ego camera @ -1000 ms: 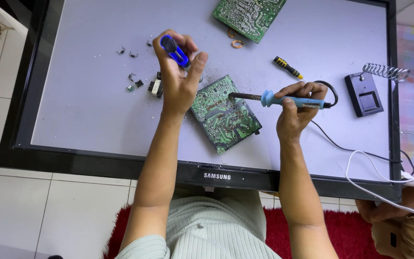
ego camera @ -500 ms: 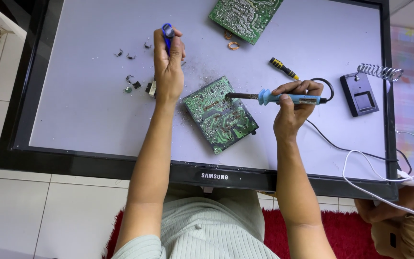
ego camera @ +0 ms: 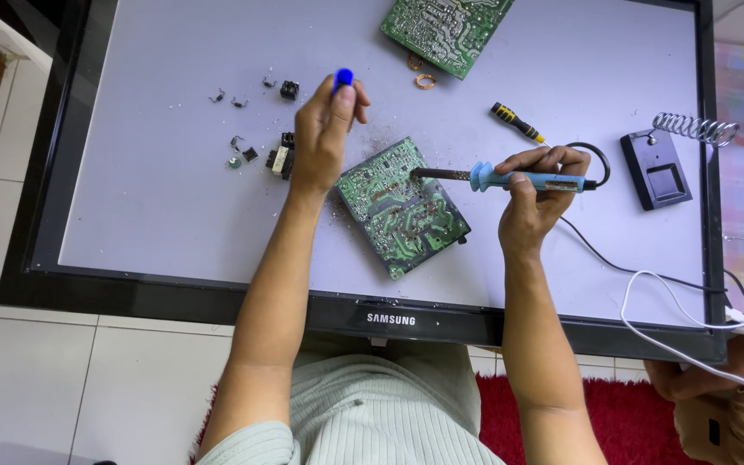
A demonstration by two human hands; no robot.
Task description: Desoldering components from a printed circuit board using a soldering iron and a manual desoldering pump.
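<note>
L hand [ego camera: 320, 138]: fingers clamped on blue pump [ego camera: 343, 79], now lifted far of board [ego camera: 402, 207] | R hand [ego camera: 537, 185]: fingers clamped on iron [ego camera: 510, 179], tip unmoved on joint

I see the soldering iron [ego camera: 510, 179], blue-handled with a dark metal tip, lying level over the flat screen, tip touching the green circuit board [ego camera: 403, 207]. That board rests tilted near the screen's front edge, solder side up. The blue desoldering pump [ego camera: 343, 79] stands upright, nearer the screen's far edge.
</note>
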